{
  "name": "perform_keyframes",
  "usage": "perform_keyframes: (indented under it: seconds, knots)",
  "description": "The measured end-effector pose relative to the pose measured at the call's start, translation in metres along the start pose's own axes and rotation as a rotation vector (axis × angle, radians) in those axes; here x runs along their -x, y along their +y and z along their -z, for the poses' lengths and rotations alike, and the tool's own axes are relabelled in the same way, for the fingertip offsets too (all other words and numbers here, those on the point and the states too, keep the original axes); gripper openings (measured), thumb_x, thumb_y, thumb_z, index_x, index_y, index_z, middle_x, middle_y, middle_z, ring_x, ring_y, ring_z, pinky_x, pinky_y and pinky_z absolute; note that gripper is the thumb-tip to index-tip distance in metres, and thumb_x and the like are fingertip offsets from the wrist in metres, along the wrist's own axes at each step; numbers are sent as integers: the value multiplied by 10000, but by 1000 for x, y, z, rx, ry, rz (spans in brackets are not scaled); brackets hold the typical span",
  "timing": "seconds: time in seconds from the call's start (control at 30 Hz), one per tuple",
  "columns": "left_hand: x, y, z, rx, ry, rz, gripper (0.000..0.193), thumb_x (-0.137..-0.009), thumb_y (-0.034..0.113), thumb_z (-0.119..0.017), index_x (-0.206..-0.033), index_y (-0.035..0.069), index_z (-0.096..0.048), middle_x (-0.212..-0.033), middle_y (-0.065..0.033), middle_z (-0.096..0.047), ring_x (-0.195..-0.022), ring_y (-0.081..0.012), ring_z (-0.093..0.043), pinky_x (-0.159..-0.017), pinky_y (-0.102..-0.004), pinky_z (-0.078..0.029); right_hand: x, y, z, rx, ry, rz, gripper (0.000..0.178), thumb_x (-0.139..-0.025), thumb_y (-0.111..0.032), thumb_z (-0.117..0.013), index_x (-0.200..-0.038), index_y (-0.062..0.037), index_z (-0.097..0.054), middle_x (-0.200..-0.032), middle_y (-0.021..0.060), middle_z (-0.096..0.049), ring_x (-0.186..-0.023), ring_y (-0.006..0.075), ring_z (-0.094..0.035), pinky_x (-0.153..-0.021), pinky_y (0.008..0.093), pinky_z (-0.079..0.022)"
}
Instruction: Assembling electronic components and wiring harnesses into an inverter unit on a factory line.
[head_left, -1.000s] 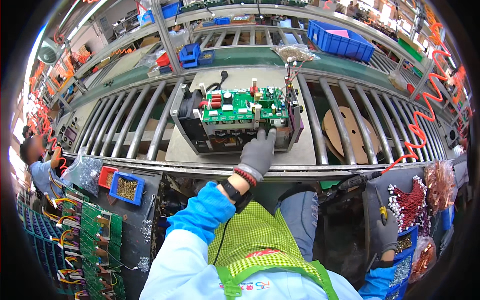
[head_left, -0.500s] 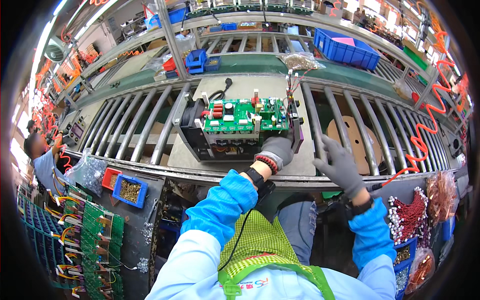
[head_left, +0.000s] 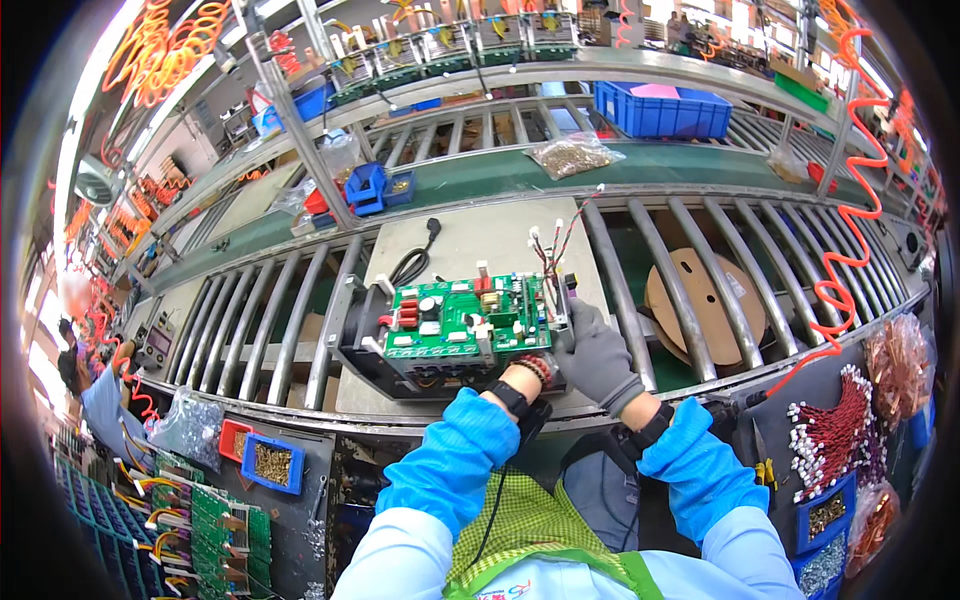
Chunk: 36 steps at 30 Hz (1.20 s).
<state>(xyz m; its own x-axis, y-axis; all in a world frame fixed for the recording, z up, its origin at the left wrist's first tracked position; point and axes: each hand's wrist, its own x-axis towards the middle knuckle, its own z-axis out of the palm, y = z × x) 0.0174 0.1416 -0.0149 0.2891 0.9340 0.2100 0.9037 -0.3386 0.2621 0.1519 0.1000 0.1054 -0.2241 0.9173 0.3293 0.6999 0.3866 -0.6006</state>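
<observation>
A machine in a black housing point(head_left: 375, 345) stands on a pale board, with a green circuit board point(head_left: 465, 318) on its top. Red and black wires with white plugs point(head_left: 550, 250) rise from its right end. My right hand point(head_left: 600, 362), in a grey glove, is at that end, its fingers bent against the end panel's edge; whatever lies between them is hidden. My left hand point(head_left: 553, 373) is low at the machine's front right corner. The right hand and the machine cover its fingers. A black power cord point(head_left: 415, 260) lies behind the housing.
Metal rollers point(head_left: 675, 290) run on both sides of the board point(head_left: 500, 225). A coiled orange hose point(head_left: 835, 270) hangs at the right. Blue screw bins point(head_left: 272, 463) and stacked circuit boards point(head_left: 215, 530) are at the left; red wire bundles point(head_left: 830, 430) lie at the right.
My right hand has moved left from beside the machine onto its right end, and its spread fingers have bent in. The left hand stays at the corner. The view has shifted.
</observation>
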Motion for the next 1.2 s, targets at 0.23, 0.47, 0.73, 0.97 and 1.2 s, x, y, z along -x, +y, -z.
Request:
perform_keyframes:
  seconds: [0.23,0.47,0.73,0.97,1.2]
  knots:
    - [22,7,11,-112,-2,13,307,-898,260,-482,-1066,88,-674,-1066,-185,-664,-945,-332,-657,-809,-459,-502,-40,59,50,-500,-377,79,720,-822,-395,-702,-1356,13,-446,-1241,208,-581,-1082,271,-617,-911,357,-500]
    - [47,30,57,50,-368,49,253,-869,259,-537,-975,86,-688,-836,-167,-688,-745,-358,-673,-685,-471,-525,-119,130,-8,-80,-429,165,521,-885,-251,-610,-1347,-45,-487,-1237,186,-593,-1067,286,-619,-925,369,-494]
    - [99,41,238,228,-330,-334,381,-858,301,-668,-1159,78,-602,-1040,-94,-652,-891,-281,-648,-742,-395,-511,-183,173,-142,114,-599,489,496,-778,-217,-599,-1214,16,-562,-1259,250,-543,-1138,399,-543,-965,410,-454]
    - [36,-14,334,-62,-149,-230,281,-813,226,-690,-1041,62,-664,-904,-125,-676,-796,-311,-658,-701,-389,-525,-182,172,-121,-118,-384,543,332,-809,-259,-616,-1055,-40,-647,-1059,223,-642,-967,366,-625,-867,435,-488]
    - [-90,-29,264,-181,-432,17,442,-874,346,-531,-1180,45,-639,-1098,-192,-670,-1047,-355,-626,-948,-416,-469,-186,113,25,-137,-379,373,323,-895,-351,-624,-1005,-49,-653,-749,124,-624,-707,279,-605,-665,371,-471]
